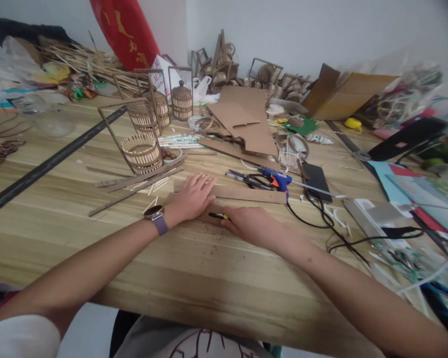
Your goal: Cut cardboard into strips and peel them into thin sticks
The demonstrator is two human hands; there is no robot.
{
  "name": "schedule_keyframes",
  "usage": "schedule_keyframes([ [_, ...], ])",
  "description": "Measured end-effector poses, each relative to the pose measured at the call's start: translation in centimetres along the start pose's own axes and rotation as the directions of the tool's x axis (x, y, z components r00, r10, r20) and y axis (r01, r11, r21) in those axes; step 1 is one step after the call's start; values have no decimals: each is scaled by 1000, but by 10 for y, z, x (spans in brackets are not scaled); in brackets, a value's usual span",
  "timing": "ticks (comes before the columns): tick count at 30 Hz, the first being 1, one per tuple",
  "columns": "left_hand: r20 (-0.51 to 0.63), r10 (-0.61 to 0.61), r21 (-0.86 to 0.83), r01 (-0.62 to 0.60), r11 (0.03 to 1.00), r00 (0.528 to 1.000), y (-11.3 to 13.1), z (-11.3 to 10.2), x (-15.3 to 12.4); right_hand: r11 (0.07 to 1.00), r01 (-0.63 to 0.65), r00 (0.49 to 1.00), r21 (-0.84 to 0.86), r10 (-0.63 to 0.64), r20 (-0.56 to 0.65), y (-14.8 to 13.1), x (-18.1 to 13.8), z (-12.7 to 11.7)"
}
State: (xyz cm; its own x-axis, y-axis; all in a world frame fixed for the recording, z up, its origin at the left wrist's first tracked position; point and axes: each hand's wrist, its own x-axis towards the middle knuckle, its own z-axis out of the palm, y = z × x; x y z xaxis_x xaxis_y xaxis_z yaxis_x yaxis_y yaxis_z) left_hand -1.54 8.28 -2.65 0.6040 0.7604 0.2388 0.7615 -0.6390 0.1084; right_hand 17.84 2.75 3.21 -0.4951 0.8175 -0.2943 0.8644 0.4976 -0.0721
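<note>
My left hand [194, 194] lies flat with fingers stretched out, pressing on brown cardboard strips [246, 193] on the table. In my closed right hand [250, 223] is a slim black and yellow utility knife [218, 216], its dark end pointing left over a cardboard piece [205, 213] just below my left hand. Most of the handle is hidden by my fingers. Small brown crumbs [216, 241] are scattered on the wood nearby. Beyond the strips rest black-handled scissors [256, 180] and a blue hot glue gun [276, 178].
A small slatted basket with a tall handle [142, 154] stands left of my hands, beside loose bark-like strips [134, 186]. Large cardboard sheets [242, 119] lie farther back. At right are a black phone [317, 182], trailing black cable [317, 224] and an open cardboard box [343, 97].
</note>
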Motion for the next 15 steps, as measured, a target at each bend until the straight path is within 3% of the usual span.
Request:
schedule_keyframes([
  [15,37,-15,-1,15,1000,999,-1,6,-1,996,21,999,-86,-19,28,-4,3,1],
])
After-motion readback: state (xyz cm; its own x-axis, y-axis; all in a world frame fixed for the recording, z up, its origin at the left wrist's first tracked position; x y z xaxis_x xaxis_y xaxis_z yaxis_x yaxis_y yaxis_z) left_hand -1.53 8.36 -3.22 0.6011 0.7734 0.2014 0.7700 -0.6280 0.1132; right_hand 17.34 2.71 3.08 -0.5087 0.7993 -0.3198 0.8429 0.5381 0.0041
